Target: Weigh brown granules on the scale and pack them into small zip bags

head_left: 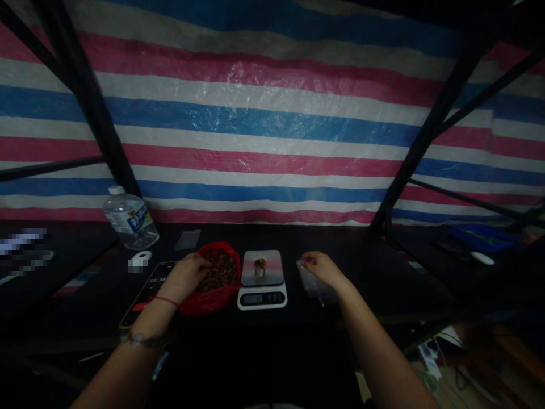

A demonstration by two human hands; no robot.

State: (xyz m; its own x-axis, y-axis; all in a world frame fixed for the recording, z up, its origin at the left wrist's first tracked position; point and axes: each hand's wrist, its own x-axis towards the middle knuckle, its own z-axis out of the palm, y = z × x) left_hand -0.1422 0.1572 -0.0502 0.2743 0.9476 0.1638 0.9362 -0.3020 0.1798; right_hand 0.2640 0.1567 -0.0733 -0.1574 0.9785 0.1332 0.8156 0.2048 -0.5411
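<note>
At the left rim of a red plastic bag (210, 304), my left hand (187, 277) has its fingers curled together over the small brown pieces (222, 270) inside. Its fingertips are dim, and I cannot make out what is in them. My right hand (324, 268) has thumb and fingers closed at the top edge of a clear plastic bag (313, 287) lying on the dark table. Between the hands stands a white kitchen scale (263, 297) with a metal plate. On that plate sits a small metal cup (260, 268) filled with similar brown pieces.
A phone (140, 301) showing a timer lies partly under my left forearm. Behind it are a white roll (140, 260), a large clear bottle (131, 218) and another flat clear bag (187, 240). Black frame bars (409, 159) and a striped sheet stand behind. A blue tray (483, 237) sits far right.
</note>
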